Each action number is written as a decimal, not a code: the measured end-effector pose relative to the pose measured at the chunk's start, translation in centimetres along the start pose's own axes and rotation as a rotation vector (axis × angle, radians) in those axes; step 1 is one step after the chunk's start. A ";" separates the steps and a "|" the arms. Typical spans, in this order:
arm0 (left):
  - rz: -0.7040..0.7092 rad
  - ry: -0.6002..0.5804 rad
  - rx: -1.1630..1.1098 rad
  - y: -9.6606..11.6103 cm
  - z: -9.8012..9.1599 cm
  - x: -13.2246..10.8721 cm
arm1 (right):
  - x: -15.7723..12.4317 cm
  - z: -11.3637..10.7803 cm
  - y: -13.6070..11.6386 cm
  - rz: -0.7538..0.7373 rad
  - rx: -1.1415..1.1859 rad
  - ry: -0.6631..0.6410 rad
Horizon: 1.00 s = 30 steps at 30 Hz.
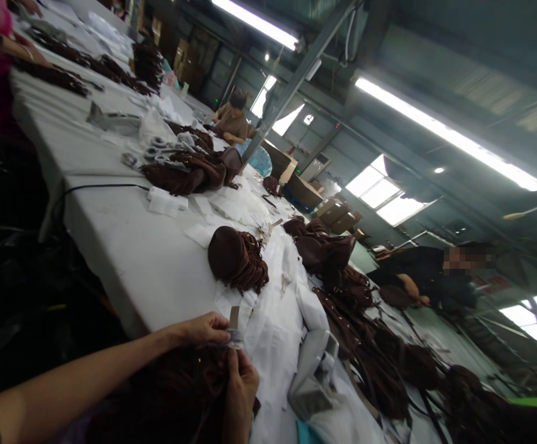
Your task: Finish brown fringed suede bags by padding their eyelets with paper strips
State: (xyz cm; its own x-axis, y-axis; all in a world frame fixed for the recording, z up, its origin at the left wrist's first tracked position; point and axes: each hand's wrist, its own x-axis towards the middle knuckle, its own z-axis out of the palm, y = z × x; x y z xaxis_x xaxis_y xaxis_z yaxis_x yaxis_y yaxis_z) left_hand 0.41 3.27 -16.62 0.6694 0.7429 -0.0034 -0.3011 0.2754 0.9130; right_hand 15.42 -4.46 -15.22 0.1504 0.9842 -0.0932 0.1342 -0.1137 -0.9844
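Observation:
At the bottom centre my left hand [206,328] is closed in a pinch on a small see-through plastic strip [236,338]. My right hand [242,383] pinches the same strip from below, thumb and fingers together. A short grey-brown strip [234,317] sticks up beside the left fingertips; I cannot tell whether it is joined to the plastic. Under both hands lies a dark brown leather-like bag [189,382], partly hidden by my forearm. Just beyond them a stack of round brown leather pieces [238,259] rests on the table.
The long white-covered table [124,259] runs away to the upper left. White paper sheets [277,308], a grey tape dispenser [312,376] and piles of brown bags [365,345] lie to the right. Scissors [157,147] are farther back. Co-workers sit across the table [428,277] and beyond.

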 end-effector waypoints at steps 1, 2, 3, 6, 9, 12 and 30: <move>-0.010 -0.022 0.001 0.2 0.0 0.0 | -0.1 0.0 -0.1 -0.017 -0.012 0.012; -0.017 -0.043 0.003 0.4 -0.1 -0.1 | -0.2 0.1 -0.2 -0.026 -0.019 0.022; -0.023 -0.062 0.007 0.6 -0.1 -0.1 | -0.3 0.1 -0.3 -0.029 -0.021 0.029; -0.037 -0.097 0.029 1.2 -0.1 -0.2 | -0.6 0.1 -0.7 -0.001 -0.029 0.043; -0.051 -0.089 0.063 1.5 -0.1 -0.2 | -0.6 0.1 -0.7 0.038 -0.043 0.048; -0.059 -0.055 0.088 1.6 -0.1 -0.1 | -0.3 0.1 -0.3 0.052 -0.036 0.057; 0.040 -0.075 0.218 2.0 1.5 -0.7 | 0.2 -0.1 1.0 0.060 0.004 0.198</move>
State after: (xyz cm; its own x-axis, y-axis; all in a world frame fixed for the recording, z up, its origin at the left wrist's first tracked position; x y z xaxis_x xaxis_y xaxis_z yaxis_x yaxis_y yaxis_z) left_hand 0.38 2.38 -14.16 0.7111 0.7007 0.0571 -0.1795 0.1024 0.9784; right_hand 15.64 -4.40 -16.20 0.3481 0.9296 -0.1213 0.1149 -0.1706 -0.9786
